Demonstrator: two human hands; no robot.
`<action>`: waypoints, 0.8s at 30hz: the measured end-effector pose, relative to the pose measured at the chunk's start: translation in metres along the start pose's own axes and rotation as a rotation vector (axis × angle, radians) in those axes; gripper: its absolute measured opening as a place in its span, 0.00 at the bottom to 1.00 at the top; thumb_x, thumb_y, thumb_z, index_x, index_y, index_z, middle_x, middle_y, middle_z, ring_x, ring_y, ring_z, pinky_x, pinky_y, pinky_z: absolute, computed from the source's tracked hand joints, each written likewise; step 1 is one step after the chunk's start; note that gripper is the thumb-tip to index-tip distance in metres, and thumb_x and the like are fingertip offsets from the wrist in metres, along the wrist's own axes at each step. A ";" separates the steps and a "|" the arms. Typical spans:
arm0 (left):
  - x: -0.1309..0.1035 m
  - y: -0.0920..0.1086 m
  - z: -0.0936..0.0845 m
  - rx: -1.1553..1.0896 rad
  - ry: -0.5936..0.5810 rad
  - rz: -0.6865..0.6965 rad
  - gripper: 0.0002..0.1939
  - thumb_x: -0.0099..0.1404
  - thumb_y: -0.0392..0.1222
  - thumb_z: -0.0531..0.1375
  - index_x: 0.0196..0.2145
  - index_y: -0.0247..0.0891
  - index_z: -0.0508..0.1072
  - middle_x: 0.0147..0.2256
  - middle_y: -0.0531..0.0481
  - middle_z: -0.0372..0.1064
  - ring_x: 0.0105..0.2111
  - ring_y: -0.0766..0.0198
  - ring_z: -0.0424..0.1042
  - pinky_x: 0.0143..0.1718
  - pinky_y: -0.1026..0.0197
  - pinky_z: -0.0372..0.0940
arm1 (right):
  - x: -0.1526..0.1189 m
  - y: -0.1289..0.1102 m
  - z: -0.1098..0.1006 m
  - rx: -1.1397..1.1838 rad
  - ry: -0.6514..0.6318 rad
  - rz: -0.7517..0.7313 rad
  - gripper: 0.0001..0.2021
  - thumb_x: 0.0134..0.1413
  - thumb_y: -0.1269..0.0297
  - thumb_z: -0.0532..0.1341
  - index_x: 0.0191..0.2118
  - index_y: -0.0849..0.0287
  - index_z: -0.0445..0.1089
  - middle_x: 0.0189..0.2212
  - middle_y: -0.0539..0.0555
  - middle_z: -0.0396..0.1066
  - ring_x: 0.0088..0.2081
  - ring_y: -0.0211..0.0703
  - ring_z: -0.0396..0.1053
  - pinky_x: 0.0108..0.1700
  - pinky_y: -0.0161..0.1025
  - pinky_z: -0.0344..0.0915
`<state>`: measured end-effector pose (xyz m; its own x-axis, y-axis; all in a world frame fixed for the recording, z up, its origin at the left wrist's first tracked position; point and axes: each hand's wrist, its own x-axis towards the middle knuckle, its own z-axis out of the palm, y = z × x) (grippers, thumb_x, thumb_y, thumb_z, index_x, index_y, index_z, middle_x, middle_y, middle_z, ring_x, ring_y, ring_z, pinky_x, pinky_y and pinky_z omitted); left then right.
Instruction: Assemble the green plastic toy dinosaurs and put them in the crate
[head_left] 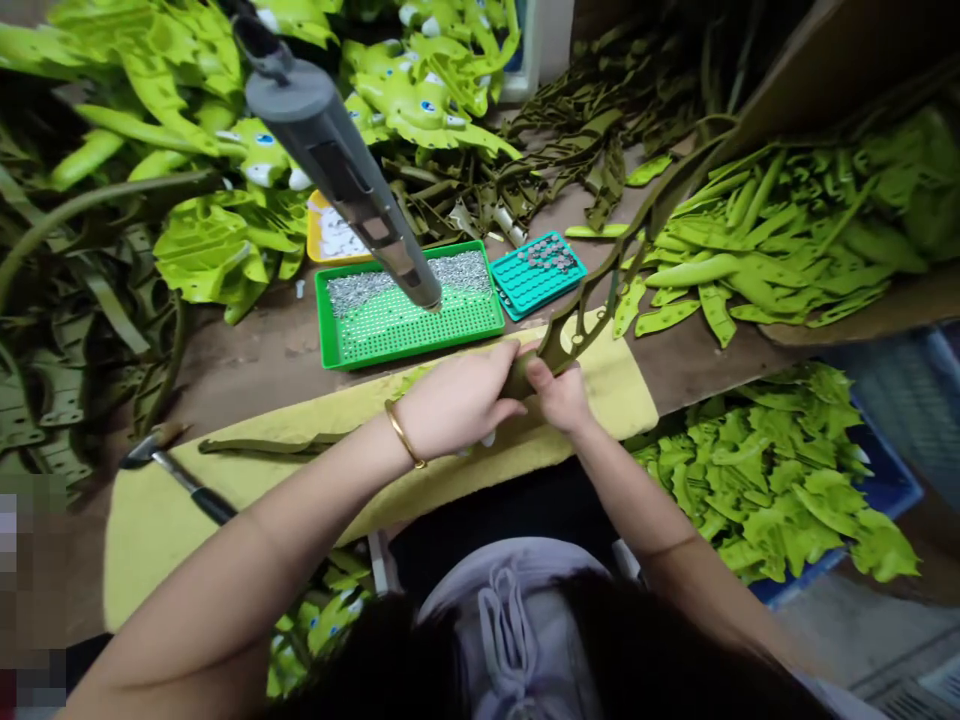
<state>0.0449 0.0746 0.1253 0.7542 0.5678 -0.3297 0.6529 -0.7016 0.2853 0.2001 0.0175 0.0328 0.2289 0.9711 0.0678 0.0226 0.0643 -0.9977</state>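
Both hands meet over a yellow cloth [300, 415] and grip an olive-green curved plastic part [559, 352]. Its long, openwork end rises to the upper right, past the right-hand pile. My left hand [461, 395], with a gold bracelet at the wrist, closes around the near end, and its fingertips are partly hidden. My right hand [562, 395] is closed on the same part beside it, thumb on top. Above the hands hangs a grey electric screwdriver [352, 170], its tip over a green tray [412, 345] of small metal screws. Another olive strip [270, 446] lies on the cloth.
A hammer [180, 475] rests at the cloth's left. Behind are a teal tray [525, 270] with small round pieces and a yellow tray [313, 235]. Piles of lime-green parts [720, 260] and olive parts [45, 390] surround the workspace. A blue bin [892, 490] stands at lower right.
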 end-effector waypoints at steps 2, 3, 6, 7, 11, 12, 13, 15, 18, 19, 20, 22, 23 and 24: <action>0.008 0.003 -0.002 0.004 -0.068 -0.053 0.27 0.65 0.45 0.57 0.59 0.33 0.56 0.41 0.40 0.74 0.39 0.50 0.75 0.37 0.57 0.64 | 0.012 0.002 -0.035 -0.154 -0.006 0.079 0.36 0.45 0.26 0.46 0.39 0.55 0.67 0.28 0.52 0.70 0.27 0.40 0.67 0.30 0.40 0.66; 0.012 0.002 -0.002 0.019 -0.091 -0.078 0.26 0.65 0.44 0.56 0.58 0.33 0.57 0.39 0.40 0.75 0.37 0.49 0.75 0.35 0.57 0.64 | 0.020 0.002 -0.055 -0.297 0.095 0.109 0.37 0.48 0.27 0.42 0.43 0.56 0.66 0.29 0.53 0.70 0.28 0.42 0.68 0.31 0.41 0.66; 0.025 -0.005 -0.002 0.020 -0.139 -0.079 0.25 0.63 0.43 0.56 0.56 0.32 0.58 0.39 0.39 0.74 0.38 0.49 0.75 0.36 0.57 0.64 | 0.039 0.003 -0.100 -0.953 0.346 0.206 0.31 0.55 0.36 0.49 0.46 0.62 0.66 0.39 0.64 0.72 0.42 0.53 0.71 0.43 0.49 0.67; 0.030 -0.008 -0.002 -0.001 -0.156 -0.065 0.26 0.63 0.43 0.57 0.56 0.33 0.58 0.40 0.38 0.74 0.39 0.50 0.75 0.36 0.57 0.64 | 0.043 0.003 -0.107 -1.146 0.321 0.235 0.28 0.56 0.41 0.52 0.46 0.64 0.67 0.42 0.68 0.71 0.46 0.59 0.70 0.46 0.53 0.65; 0.041 -0.017 -0.003 -0.110 -0.156 -0.044 0.28 0.64 0.48 0.55 0.58 0.35 0.56 0.44 0.40 0.73 0.40 0.53 0.74 0.38 0.59 0.64 | 0.041 -0.004 -0.115 -1.437 0.183 0.284 0.19 0.59 0.58 0.51 0.44 0.68 0.71 0.44 0.75 0.71 0.48 0.65 0.69 0.46 0.58 0.65; 0.041 -0.019 -0.003 -0.136 -0.144 -0.047 0.26 0.66 0.51 0.53 0.57 0.36 0.58 0.43 0.41 0.73 0.39 0.54 0.74 0.38 0.59 0.64 | 0.036 -0.008 -0.115 -1.422 0.202 0.273 0.19 0.60 0.59 0.50 0.45 0.67 0.71 0.44 0.73 0.71 0.46 0.64 0.70 0.45 0.57 0.66; 0.041 -0.020 -0.003 -0.155 -0.132 -0.054 0.23 0.67 0.53 0.51 0.54 0.37 0.61 0.43 0.42 0.73 0.38 0.54 0.73 0.37 0.59 0.64 | 0.029 -0.014 -0.117 -1.386 0.217 0.242 0.19 0.60 0.59 0.50 0.47 0.65 0.70 0.45 0.71 0.72 0.45 0.62 0.71 0.45 0.56 0.66; 0.040 -0.020 -0.002 -0.170 -0.109 -0.079 0.19 0.67 0.54 0.50 0.47 0.38 0.65 0.41 0.43 0.73 0.37 0.54 0.73 0.36 0.58 0.64 | 0.015 -0.028 -0.119 -1.280 0.162 0.129 0.19 0.60 0.58 0.52 0.50 0.61 0.70 0.46 0.66 0.73 0.44 0.58 0.72 0.47 0.54 0.67; 0.036 -0.012 0.003 -0.233 -0.023 -0.115 0.15 0.66 0.51 0.53 0.43 0.37 0.65 0.40 0.42 0.73 0.39 0.54 0.73 0.37 0.57 0.64 | -0.006 -0.045 -0.113 -1.087 -0.133 -0.029 0.17 0.58 0.58 0.57 0.51 0.55 0.71 0.46 0.60 0.74 0.45 0.53 0.73 0.49 0.50 0.68; 0.035 -0.008 0.006 -0.284 0.017 -0.125 0.14 0.66 0.49 0.53 0.43 0.37 0.65 0.41 0.42 0.73 0.40 0.54 0.73 0.39 0.57 0.65 | -0.009 -0.047 -0.108 -1.008 -0.209 -0.053 0.16 0.56 0.58 0.59 0.50 0.54 0.71 0.47 0.58 0.75 0.46 0.52 0.73 0.50 0.49 0.69; 0.034 -0.003 0.010 -0.342 0.054 -0.134 0.14 0.66 0.48 0.52 0.45 0.37 0.65 0.41 0.42 0.73 0.41 0.54 0.73 0.40 0.56 0.65 | -0.012 -0.046 -0.102 -0.915 -0.237 -0.064 0.16 0.55 0.57 0.61 0.49 0.53 0.72 0.47 0.57 0.75 0.46 0.51 0.73 0.51 0.48 0.69; 0.032 0.006 0.017 -0.430 0.111 -0.149 0.15 0.68 0.46 0.51 0.48 0.36 0.64 0.43 0.42 0.73 0.43 0.54 0.73 0.42 0.55 0.66 | -0.011 -0.036 -0.085 -0.661 -0.148 -0.059 0.16 0.50 0.55 0.65 0.46 0.52 0.72 0.45 0.54 0.76 0.44 0.47 0.74 0.50 0.46 0.71; 0.030 0.009 0.020 -0.450 0.139 -0.154 0.16 0.68 0.45 0.51 0.50 0.36 0.64 0.44 0.41 0.73 0.43 0.53 0.73 0.43 0.55 0.66 | -0.008 -0.028 -0.076 -0.506 -0.062 -0.042 0.16 0.48 0.54 0.66 0.44 0.52 0.72 0.44 0.53 0.76 0.42 0.45 0.74 0.48 0.45 0.72; 0.029 0.012 0.024 -0.458 0.167 -0.155 0.17 0.69 0.45 0.50 0.52 0.35 0.63 0.45 0.41 0.73 0.44 0.53 0.73 0.44 0.54 0.66 | -0.005 -0.019 -0.066 -0.337 0.023 -0.016 0.17 0.46 0.54 0.67 0.43 0.52 0.71 0.42 0.53 0.75 0.39 0.43 0.74 0.45 0.44 0.72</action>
<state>0.0731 0.0723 0.0980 0.6223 0.7378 -0.2615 0.6932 -0.3641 0.6221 0.2630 -0.0040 0.0514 0.2479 0.9648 0.0873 0.3458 -0.0039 -0.9383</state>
